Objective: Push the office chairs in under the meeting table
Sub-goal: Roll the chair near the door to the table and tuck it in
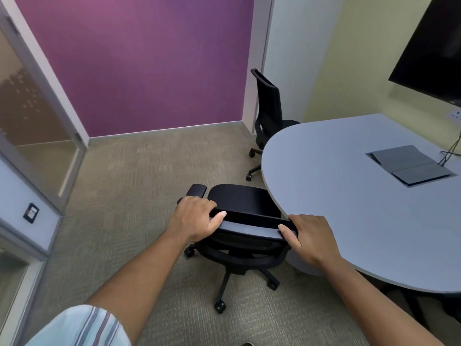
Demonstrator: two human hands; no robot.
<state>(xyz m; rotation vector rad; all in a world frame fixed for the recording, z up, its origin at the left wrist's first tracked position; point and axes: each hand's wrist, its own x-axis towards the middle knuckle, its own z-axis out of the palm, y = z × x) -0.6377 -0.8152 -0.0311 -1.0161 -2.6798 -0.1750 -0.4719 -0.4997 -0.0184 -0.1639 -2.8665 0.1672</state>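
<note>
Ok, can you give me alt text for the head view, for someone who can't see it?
Both hands, left hand and right hand, grip the top of a black office chair's backrest, its seat partly under the rounded grey meeting table. A second black chair stands at the table's far edge, before a purple wall.

Place: you're in an office meeting room | rounded grey meeting table (349, 191) | wheeled office chairs (268, 113) | wall screen (434, 48) | carpet (139, 176)

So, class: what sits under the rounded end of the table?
Part of the near chair's seat and the far chair's seat tuck under the table. Its top hides the rest.
</note>
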